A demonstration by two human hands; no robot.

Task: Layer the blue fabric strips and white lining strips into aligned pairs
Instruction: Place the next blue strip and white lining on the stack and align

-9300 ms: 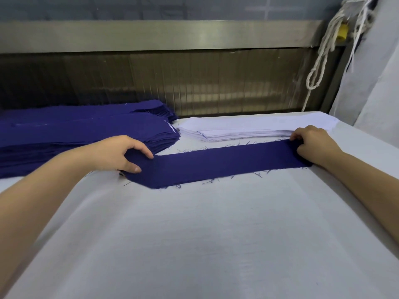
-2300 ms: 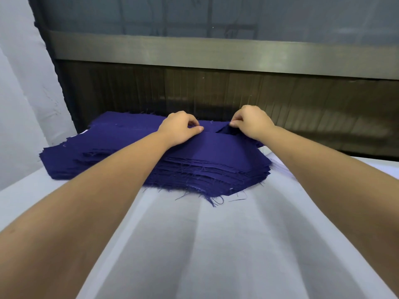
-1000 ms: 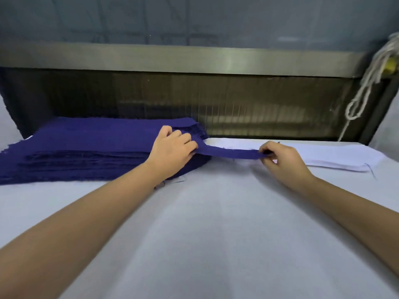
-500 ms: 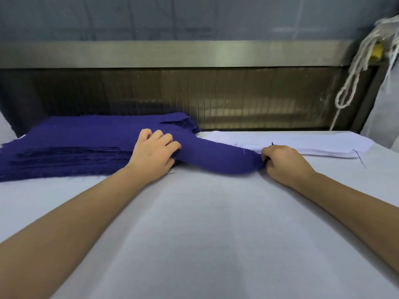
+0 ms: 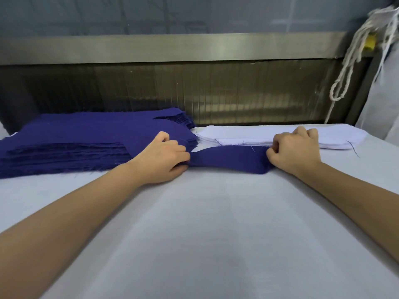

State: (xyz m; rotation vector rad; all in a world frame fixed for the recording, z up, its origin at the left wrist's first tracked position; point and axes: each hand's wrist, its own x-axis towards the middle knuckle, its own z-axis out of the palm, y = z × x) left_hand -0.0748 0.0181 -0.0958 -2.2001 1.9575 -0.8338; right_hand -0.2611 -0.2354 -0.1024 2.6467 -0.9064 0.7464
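A blue fabric strip [image 5: 228,157] stretches between my two hands, just in front of both stacks. My left hand [image 5: 162,158] grips its left end beside the thick stack of blue strips [image 5: 75,139] at the back left. My right hand [image 5: 295,149] grips the strip's right end with curled fingers, in front of the flat stack of white lining strips [image 5: 336,139] at the back right. The strip's far ends are hidden under my hands.
The white padded table [image 5: 205,234] spreads wide in front of the stacks. A metal-framed ribbed panel [image 5: 194,91] closes off the back. A bundle of white cord [image 5: 349,67] hangs at the upper right, beside a white wall.
My right hand has pulled the blue strip further right off the blue stack. My left hand has slid to the stack's near right corner, now gripping the strip's left end. The strip lies flatter.
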